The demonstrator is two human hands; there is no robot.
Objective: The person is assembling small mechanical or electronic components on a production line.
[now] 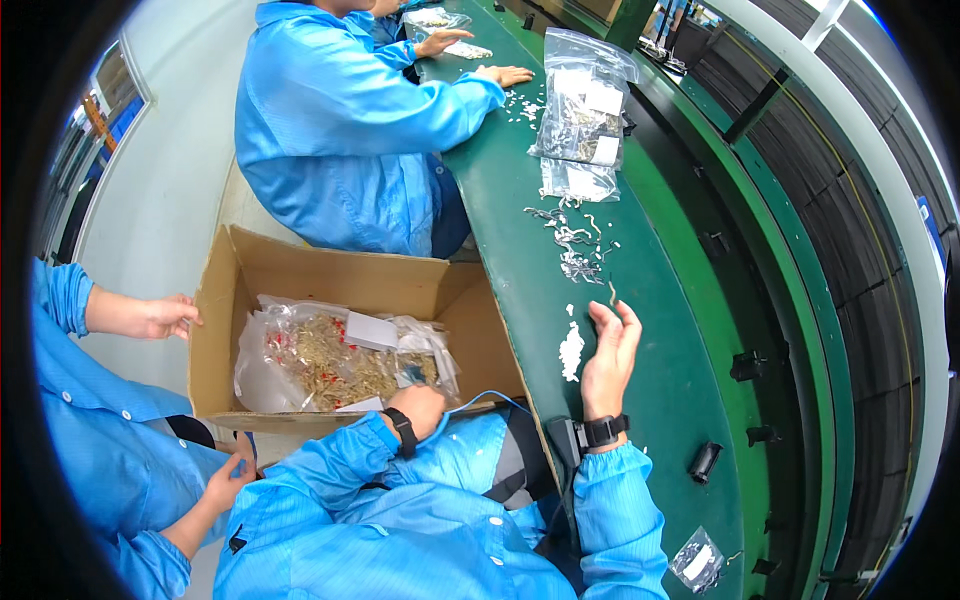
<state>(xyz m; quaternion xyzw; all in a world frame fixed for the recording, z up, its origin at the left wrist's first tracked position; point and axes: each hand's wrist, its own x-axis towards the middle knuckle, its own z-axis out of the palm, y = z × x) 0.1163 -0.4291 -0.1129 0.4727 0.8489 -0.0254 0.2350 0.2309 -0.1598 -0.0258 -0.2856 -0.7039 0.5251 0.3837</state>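
My right hand [610, 365] is raised over the green bench, palm turned in, pinching a thin, bent, wire-like piece [612, 292] at its fingertips. Just left of it lies a small heap of white bits [571, 350]. Farther up the bench is a scatter of white and dark wire-like pieces [575, 245]. My left hand [420, 408] is low at the near side of a cardboard box [340, 262], beside the clear bags [330, 365] of tan and red small parts inside it. Its fingers are hidden, so its grip does not show.
Clear bags [585, 105] lie farther along the bench [665, 400]. A small bag [697, 560] and a black fitting [705, 462] are near its right edge. One co-worker [340, 120] works ahead; another person's hand [172, 315] touches the box. A blue cord [485, 394] runs by my left hand.
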